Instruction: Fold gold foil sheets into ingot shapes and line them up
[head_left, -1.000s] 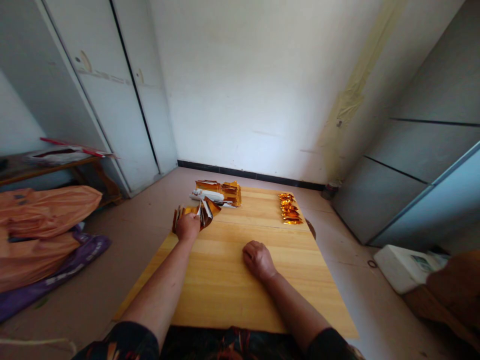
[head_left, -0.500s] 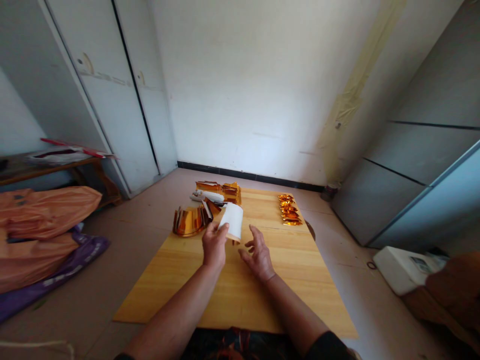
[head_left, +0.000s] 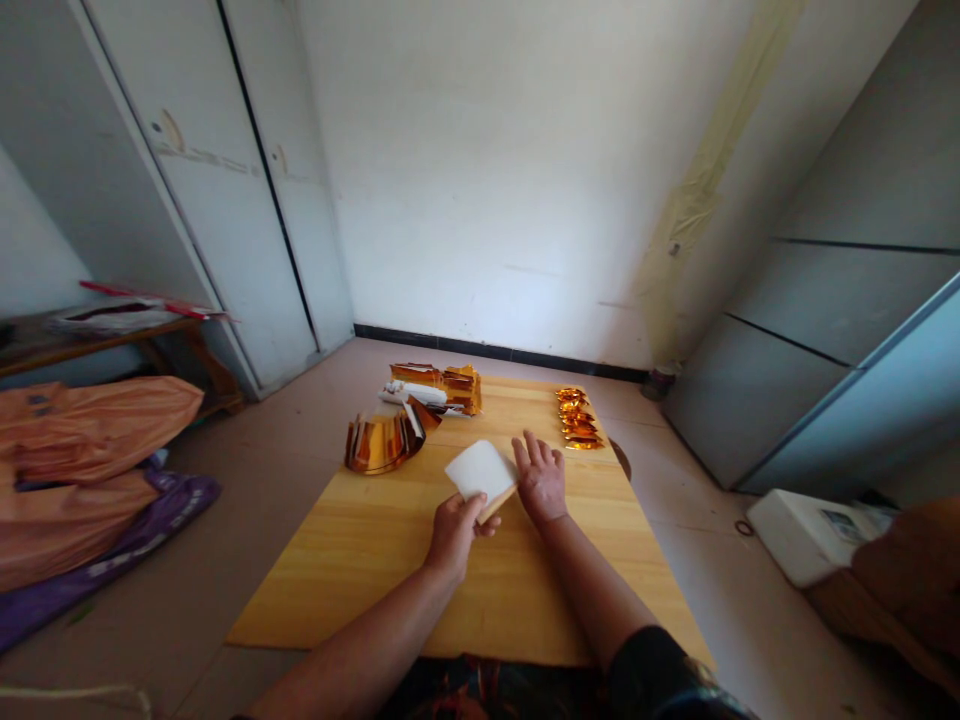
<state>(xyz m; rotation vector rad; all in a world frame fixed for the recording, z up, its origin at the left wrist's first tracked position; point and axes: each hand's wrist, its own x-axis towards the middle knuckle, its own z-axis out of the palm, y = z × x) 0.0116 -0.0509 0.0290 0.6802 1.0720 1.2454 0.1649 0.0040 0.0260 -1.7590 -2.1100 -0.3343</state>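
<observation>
Left hand [head_left: 454,528] pinched the white sheet [head_left: 481,470] by its near corner; right hand [head_left: 541,480] lay open, flat beside it on the table [head_left: 420,570]. Squaring the edges before creasing was advisable.

No readable text anywhere

The white sheet [head_left: 480,468] shows a blank face, and faint marks on the purple bag [head_left: 112,545] and white box [head_left: 814,530] are too blurred to read.

Left hand [head_left: 455,527]: pinches the near corner of a white sheet [head_left: 480,468].
Right hand [head_left: 541,478]: lies flat beside the sheet's right edge.
Desk [head_left: 390,560]: foil stack [head_left: 382,440] far left, folded gold pieces [head_left: 579,420] far right.
</observation>
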